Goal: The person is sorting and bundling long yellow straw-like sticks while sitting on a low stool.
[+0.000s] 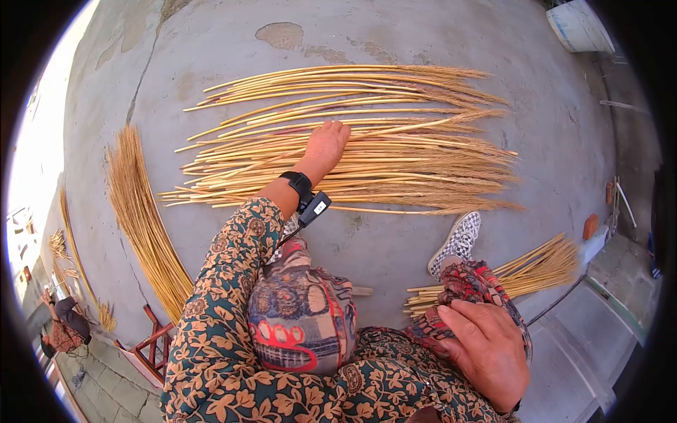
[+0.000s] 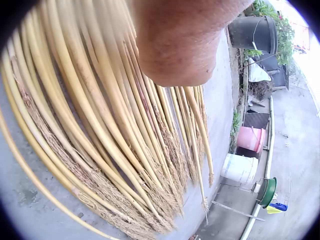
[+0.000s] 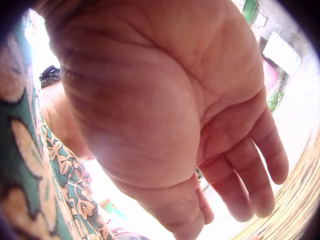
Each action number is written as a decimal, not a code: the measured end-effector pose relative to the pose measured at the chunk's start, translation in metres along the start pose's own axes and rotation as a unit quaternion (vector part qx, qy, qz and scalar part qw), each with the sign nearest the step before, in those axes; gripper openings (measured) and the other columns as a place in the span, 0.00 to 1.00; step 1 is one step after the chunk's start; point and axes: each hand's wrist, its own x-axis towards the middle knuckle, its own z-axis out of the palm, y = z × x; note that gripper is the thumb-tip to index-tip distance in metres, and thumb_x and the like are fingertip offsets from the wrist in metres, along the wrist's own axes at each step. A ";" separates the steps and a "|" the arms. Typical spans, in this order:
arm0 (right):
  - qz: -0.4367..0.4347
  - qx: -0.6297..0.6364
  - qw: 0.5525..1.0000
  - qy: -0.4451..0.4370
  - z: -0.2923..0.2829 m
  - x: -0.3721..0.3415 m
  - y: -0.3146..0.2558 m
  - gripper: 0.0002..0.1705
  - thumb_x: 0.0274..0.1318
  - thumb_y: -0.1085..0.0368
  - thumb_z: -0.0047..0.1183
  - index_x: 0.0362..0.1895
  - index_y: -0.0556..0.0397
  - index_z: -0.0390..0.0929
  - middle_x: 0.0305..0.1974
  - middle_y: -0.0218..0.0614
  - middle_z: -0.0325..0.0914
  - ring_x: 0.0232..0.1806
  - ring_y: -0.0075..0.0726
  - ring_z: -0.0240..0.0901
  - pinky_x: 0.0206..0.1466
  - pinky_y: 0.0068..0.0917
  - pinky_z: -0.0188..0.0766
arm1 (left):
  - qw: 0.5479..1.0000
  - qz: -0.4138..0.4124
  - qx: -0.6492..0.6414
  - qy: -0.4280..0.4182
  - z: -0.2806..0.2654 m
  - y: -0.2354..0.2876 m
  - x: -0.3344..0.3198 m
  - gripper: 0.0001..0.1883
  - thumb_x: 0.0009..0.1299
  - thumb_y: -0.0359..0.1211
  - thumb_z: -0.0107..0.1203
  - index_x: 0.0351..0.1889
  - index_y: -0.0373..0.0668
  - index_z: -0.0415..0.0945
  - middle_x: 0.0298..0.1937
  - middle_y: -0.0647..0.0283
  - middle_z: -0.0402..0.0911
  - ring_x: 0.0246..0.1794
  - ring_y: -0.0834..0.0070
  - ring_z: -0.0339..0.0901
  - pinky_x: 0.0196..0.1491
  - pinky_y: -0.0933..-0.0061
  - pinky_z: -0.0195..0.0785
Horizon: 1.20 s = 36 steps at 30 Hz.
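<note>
Long yellow stalks with brushy brown seed heads, like broom straw (image 1: 282, 166), lie in a wide spread on the concrete, brushy ends to the right. Amid them, toward the far side, my left hand (image 1: 326, 146) reaches down with fingers bent. It grips a stalk (image 1: 416, 127) that slants out from under it across the others; the fingertips are hidden. In the left wrist view, the left hand (image 2: 175, 45) covers part of the stalks (image 2: 95, 115). My right hand (image 1: 490, 349) is over the right knee, fingers loosely extended. Its bare palm (image 3: 150, 100) faces the right wrist camera, holding nothing.
One bundle of stalks (image 1: 144, 218) lies at left, another (image 1: 536, 268) by the right foot. A red frame (image 1: 151, 335) stands lower left, near a seated person (image 1: 67, 324). A white bucket (image 1: 578, 27) sits far right; a pink bucket (image 2: 251, 139) shows in the left wrist view.
</note>
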 end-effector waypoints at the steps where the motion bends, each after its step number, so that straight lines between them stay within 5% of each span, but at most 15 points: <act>1: 0.000 0.000 1.000 -0.002 0.000 0.000 -0.001 0.30 0.37 0.64 0.65 0.51 0.50 0.77 0.48 0.40 0.76 0.46 0.49 0.73 0.50 0.41 0.70 | 1.000 -0.013 0.001 -0.016 -0.004 -0.003 0.006 0.10 0.63 0.26 0.47 0.42 0.41 0.72 0.45 0.56 0.74 0.50 0.58 0.72 0.49 0.61 0.69; 2: 0.001 -0.001 1.000 -0.005 0.000 0.001 -0.002 0.30 0.36 0.64 0.65 0.51 0.50 0.77 0.48 0.40 0.76 0.46 0.49 0.73 0.50 0.41 0.70 | 0.999 -0.003 -0.015 0.037 -0.005 -0.008 0.008 0.08 0.63 0.25 0.47 0.39 0.41 0.71 0.41 0.56 0.73 0.48 0.58 0.73 0.46 0.61 0.71; 8: 0.001 0.008 1.000 -0.014 -0.006 -0.002 -0.006 0.23 0.49 0.68 0.59 0.53 0.50 0.76 0.50 0.42 0.75 0.51 0.49 0.72 0.55 0.38 0.68 | 0.998 -0.052 0.016 -0.042 -0.008 -0.031 0.013 0.10 0.62 0.25 0.51 0.42 0.41 0.72 0.45 0.56 0.73 0.46 0.59 0.76 0.41 0.61 0.75; 14: -0.006 -0.005 1.000 -0.019 -0.006 -0.002 -0.007 0.23 0.50 0.69 0.58 0.54 0.50 0.75 0.50 0.42 0.75 0.51 0.48 0.71 0.55 0.38 0.68 | 0.989 -0.062 0.056 -0.124 -0.012 -0.027 0.023 0.14 0.63 0.26 0.53 0.48 0.39 0.72 0.47 0.54 0.73 0.49 0.60 0.77 0.44 0.64 0.76; 20: 0.001 -0.008 1.000 -0.016 -0.007 -0.003 -0.009 0.22 0.51 0.69 0.58 0.54 0.50 0.76 0.50 0.41 0.75 0.51 0.48 0.72 0.55 0.37 0.68 | 0.990 -0.045 0.110 -0.082 -0.002 -0.026 0.026 0.11 0.63 0.27 0.51 0.44 0.40 0.70 0.44 0.56 0.73 0.48 0.60 0.76 0.41 0.65 0.76; 28: 0.001 -0.004 1.000 -0.014 -0.011 -0.002 -0.008 0.22 0.51 0.68 0.58 0.53 0.50 0.76 0.50 0.42 0.76 0.51 0.48 0.72 0.54 0.37 0.69 | 0.999 -0.005 0.024 -0.026 -0.012 -0.005 0.018 0.10 0.62 0.28 0.51 0.42 0.44 0.71 0.41 0.58 0.71 0.45 0.62 0.74 0.39 0.62 0.75; 36: 0.004 0.009 1.000 -0.009 -0.009 -0.007 -0.008 0.22 0.49 0.68 0.59 0.52 0.51 0.75 0.50 0.42 0.75 0.51 0.48 0.72 0.55 0.38 0.68 | 0.996 0.033 0.034 0.078 -0.023 -0.013 0.039 0.08 0.60 0.28 0.50 0.38 0.44 0.73 0.41 0.59 0.73 0.44 0.61 0.72 0.44 0.63 0.70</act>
